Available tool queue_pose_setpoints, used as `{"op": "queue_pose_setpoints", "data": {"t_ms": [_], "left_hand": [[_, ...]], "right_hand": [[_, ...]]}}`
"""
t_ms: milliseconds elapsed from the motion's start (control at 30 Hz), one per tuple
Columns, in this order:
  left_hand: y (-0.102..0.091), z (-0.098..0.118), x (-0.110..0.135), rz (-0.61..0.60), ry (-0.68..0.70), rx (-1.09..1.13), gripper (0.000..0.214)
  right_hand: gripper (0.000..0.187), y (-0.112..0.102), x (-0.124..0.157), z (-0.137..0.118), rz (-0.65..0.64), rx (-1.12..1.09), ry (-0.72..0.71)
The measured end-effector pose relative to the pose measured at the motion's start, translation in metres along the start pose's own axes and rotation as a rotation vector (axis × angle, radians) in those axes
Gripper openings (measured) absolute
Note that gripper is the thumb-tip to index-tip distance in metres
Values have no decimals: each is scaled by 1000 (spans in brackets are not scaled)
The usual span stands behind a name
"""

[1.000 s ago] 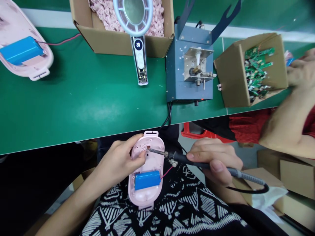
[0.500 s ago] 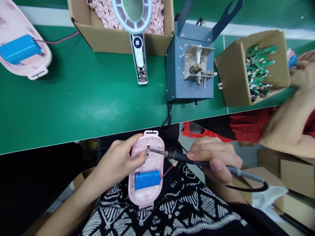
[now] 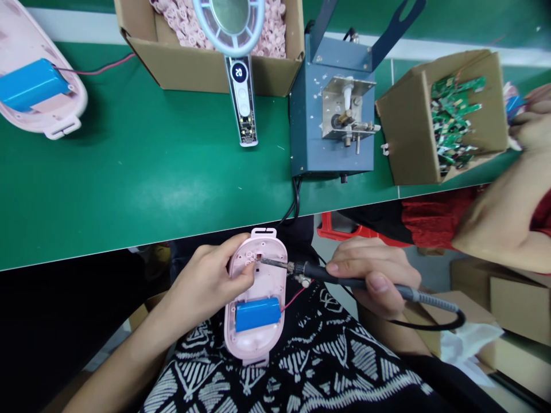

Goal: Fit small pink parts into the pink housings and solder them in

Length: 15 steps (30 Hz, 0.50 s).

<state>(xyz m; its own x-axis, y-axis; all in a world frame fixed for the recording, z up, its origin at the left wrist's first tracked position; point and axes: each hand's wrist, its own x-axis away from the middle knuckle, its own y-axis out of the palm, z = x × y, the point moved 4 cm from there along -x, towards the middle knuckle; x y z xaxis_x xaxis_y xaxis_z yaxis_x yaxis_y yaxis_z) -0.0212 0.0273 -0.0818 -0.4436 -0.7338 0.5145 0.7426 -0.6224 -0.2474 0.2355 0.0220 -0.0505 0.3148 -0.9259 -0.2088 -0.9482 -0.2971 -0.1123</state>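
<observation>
A pink plastic housing half point(image 3: 258, 287) rests upright over my lap, its inside facing me. My left hand point(image 3: 219, 267) grips its upper left rim, the thumb pressing near a cluster of small pink parts point(image 3: 250, 258). In the lower part of the housing sits a blue battery pack point(image 3: 258, 314), with a thin red wire point(image 3: 295, 299) leading off its right side. My right hand point(image 3: 379, 275) is closed around a soldering iron point(image 3: 316, 273). The iron's tip is at the small parts near my left thumb; whether it touches them I cannot tell.
On the green bench point(image 3: 172, 172) stand a cardboard box point(image 3: 193, 74) of small pink pieces, a handheld fan point(image 3: 244, 103) reading 20, a blue-grey machine point(image 3: 307, 137) and a box point(image 3: 408, 132) of green circuit boards. Another housing point(image 3: 73, 109) lies left. A co-worker's arm point(image 3: 508, 189) is at right.
My right hand and the soldering iron have shifted very slightly, the cable end rising a little. My left hand keeps its grip. The co-worker's hand at the right has moved slightly.
</observation>
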Motion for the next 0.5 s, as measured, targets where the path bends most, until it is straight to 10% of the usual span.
{"op": "queue_pose_setpoints", "data": {"t_ms": [500], "left_hand": [[1,-2,1,-6,-10,-23,32]], "right_hand": [[41,-1,2,2,36,-9,-3]]}}
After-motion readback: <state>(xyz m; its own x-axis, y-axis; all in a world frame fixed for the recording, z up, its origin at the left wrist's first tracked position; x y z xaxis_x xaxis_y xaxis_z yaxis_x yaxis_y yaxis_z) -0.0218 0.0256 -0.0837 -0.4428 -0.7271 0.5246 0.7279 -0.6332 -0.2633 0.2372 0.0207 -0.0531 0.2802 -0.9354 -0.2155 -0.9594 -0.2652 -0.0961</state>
